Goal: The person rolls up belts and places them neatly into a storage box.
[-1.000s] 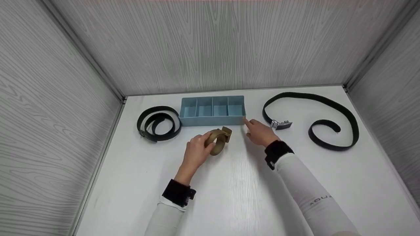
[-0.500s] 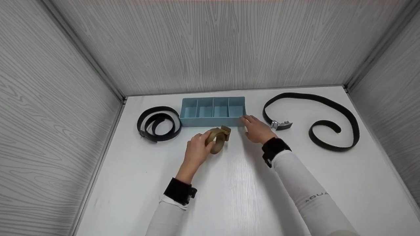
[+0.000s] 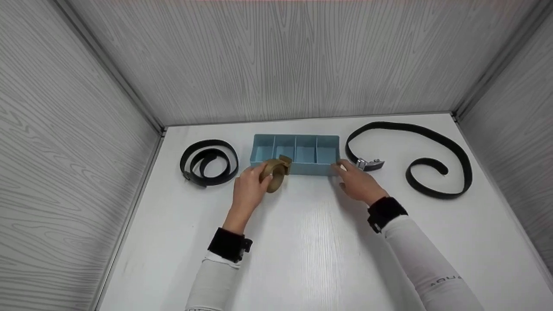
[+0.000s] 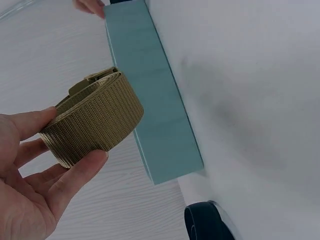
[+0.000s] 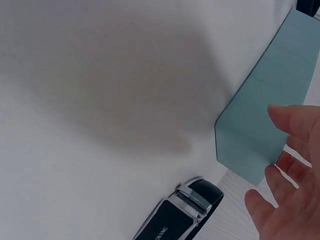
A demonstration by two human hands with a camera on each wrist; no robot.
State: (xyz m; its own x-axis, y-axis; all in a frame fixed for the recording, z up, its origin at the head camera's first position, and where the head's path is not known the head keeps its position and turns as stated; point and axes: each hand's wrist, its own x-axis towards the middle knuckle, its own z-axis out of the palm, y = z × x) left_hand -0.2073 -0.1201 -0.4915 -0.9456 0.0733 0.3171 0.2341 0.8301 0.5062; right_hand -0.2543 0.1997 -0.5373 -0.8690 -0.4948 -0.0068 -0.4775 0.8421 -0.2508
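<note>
Between the thumb and fingers of my left hand [image 3: 247, 192] is a rolled tan webbing belt [image 4: 97, 120], its buckle at the far right of the roll in the head view. It is raised in front of a light blue storage box [image 3: 313, 169] with several compartments and overlaps the box's front-left part in that view. My right hand [image 3: 359, 185] holds the box's front right corner: the thumb lies at the front wall, and fingers reach the rim and right end. The compartments show no contents, though the belt roll covers part of the left ones.
A coiled black belt [image 3: 186, 160] lies left of the box. To the right, another black belt [image 3: 464, 164] is spread in a loose curve, its silver buckle [image 3: 362, 164] close to my right hand. Grey wood-grain panels [image 3: 276, 65] stand at the back and both sides of the white table.
The box has shifted right and toward me along with my right hand, opening a gap from the coiled belt. My left hand has carried the tan belt slightly left and toward the box.
</note>
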